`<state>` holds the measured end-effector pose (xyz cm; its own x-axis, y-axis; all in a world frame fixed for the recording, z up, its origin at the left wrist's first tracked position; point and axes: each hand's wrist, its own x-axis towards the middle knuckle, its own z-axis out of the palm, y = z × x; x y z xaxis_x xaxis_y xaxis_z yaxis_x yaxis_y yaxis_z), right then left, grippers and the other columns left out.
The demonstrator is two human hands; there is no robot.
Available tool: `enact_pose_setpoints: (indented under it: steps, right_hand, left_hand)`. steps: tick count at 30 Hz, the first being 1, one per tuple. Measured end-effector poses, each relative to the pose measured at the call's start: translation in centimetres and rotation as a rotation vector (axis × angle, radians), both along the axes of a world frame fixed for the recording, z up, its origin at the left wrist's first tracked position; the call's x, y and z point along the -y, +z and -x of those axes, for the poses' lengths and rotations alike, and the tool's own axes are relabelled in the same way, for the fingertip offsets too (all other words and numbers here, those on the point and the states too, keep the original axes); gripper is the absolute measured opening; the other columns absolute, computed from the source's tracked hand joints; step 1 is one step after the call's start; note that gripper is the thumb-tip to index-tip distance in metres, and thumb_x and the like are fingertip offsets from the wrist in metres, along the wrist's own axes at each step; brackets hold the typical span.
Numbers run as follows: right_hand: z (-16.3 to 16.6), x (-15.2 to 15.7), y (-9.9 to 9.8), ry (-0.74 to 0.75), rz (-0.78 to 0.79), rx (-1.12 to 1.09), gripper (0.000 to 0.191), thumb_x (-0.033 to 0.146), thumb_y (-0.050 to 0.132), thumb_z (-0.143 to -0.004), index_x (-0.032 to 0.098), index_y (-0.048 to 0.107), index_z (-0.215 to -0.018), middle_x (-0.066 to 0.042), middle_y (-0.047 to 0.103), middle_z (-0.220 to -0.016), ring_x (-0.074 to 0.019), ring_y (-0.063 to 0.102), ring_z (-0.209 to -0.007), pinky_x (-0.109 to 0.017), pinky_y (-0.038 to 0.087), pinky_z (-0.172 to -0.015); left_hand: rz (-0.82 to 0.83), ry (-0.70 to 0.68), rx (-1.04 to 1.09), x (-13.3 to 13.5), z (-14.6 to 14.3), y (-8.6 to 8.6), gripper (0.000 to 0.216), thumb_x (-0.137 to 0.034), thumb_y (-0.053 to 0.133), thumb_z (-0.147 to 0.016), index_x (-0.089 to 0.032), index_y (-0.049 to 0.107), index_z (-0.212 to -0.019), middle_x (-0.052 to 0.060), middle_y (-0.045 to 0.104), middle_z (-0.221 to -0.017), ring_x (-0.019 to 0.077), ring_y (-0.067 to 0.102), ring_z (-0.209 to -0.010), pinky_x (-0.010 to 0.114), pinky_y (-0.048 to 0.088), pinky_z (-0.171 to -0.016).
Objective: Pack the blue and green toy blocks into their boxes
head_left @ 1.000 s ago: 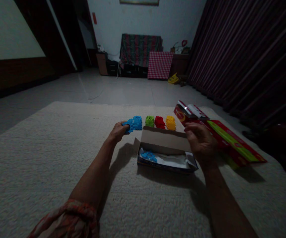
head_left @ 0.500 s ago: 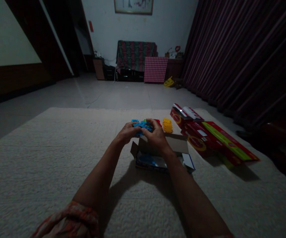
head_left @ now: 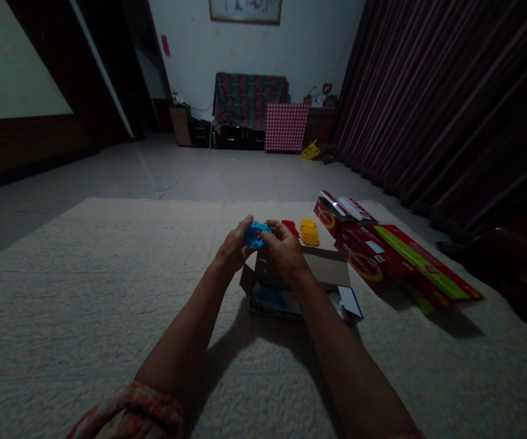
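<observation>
Behind the right hand (head_left: 287,251), the blue piece (head_left: 253,236) is partly hidden.

A home living room is showing itself through its furnishings. A dark purple pleated curtain (head_left: 395,91) is hanging along the right side, and a framed picture (head_left: 245,10) is hanging on the pale far wall (head_left: 185,46). Below it, a striped cloth (head_left: 249,100) is draping over something above a low cabinet with black drawers (head_left: 245,138), while a red-and-white gingham cloth (head_left: 287,127) is hanging beside it. Pale floor tiles (head_left: 226,177) are stretching towards the cabinet, and a cream quilted cover (head_left: 108,292) is filling the foreground.
</observation>
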<state>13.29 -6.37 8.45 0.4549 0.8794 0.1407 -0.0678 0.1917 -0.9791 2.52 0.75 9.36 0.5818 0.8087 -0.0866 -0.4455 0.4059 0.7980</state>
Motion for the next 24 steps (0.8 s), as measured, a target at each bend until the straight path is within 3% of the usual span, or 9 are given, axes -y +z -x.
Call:
enact_pose_setpoints:
  steps: [2,7,12,17,21,24]
  right_hand:
    - [0.5,-0.5,-0.2,-0.029,-0.002,0.123,0.042,0.037,0.068,-0.079,0.021,0.06,-0.117,-0.008,0.068,-0.112,-0.0209,0.067,-0.096,-0.038,0.057,-0.086]
    - [1.3,-0.8,-0.7,-0.154,-0.055,0.713,0.027,0.03,0.055,-0.09,0.019,0.066,-0.111,-0.014,0.068,-0.117,-0.0282,0.062,-0.112,-0.049,0.049,-0.103]
    - [1.2,0.1,0.0,-0.268,-0.064,1.018,0.031,0.03,0.053,-0.095,0.015,0.066,-0.119,-0.02,0.058,-0.135,-0.033,0.053,-0.128,-0.052,0.042,-0.111]
    - [-0.6,2.2,1.4,-0.04,-0.126,1.136,0.029,0.03,0.048,-0.1,0.02,0.067,-0.12,-0.013,0.067,-0.127,-0.0282,0.059,-0.122,-0.05,0.044,-0.108]
    - [-2.6,4.8,2.3,0.141,-0.136,1.116,0.037,0.033,0.062,-0.092,0.021,0.064,-0.127,-0.013,0.067,-0.131,-0.0292,0.06,-0.124,-0.053,0.045,-0.107]
    - [-3.5,6.3,2.6,0.187,-0.107,1.055,0.038,0.031,0.069,-0.086,0.025,0.066,-0.124,-0.01,0.068,-0.129,-0.0287,0.061,-0.123,-0.052,0.047,-0.105]
  left_hand:
    - [0.132,0.02,0.033,0.2,-0.1,0.2,0.024,-0.041,0.069,-0.087,-0.016,0.069,-0.087,0.004,0.069,-0.068,0.0151,0.066,-0.065,0.025,0.053,-0.065]
    - [0.451,0.091,0.111,0.8,0.1,1.7,0.024,-0.028,0.056,-0.097,-0.014,0.065,-0.08,0.002,0.066,-0.064,0.0117,0.062,-0.055,0.024,0.055,-0.067]
    - [0.545,0.035,0.118,1.2,0.4,2.4,0.031,-0.029,0.047,-0.103,-0.013,0.064,-0.083,0.003,0.067,-0.067,0.0122,0.063,-0.056,0.024,0.055,-0.063]
    - [0.59,-0.04,0.115,2.4,0.3,2.9,0.032,-0.03,0.046,-0.104,-0.012,0.062,-0.083,0.003,0.065,-0.068,0.0107,0.06,-0.054,0.021,0.05,-0.054]
    - [0.602,-0.124,0.063,3.8,-0.2,2.7,0.033,-0.031,0.044,-0.105,-0.013,0.062,-0.083,0.005,0.066,-0.071,0.0132,0.062,-0.058,0.024,0.05,-0.055]
    - [0.58,-0.157,0.051,4.6,-0.5,2.2,0.031,-0.03,0.046,-0.104,-0.014,0.063,-0.083,0.005,0.067,-0.073,0.0154,0.064,-0.063,0.028,0.053,-0.061]
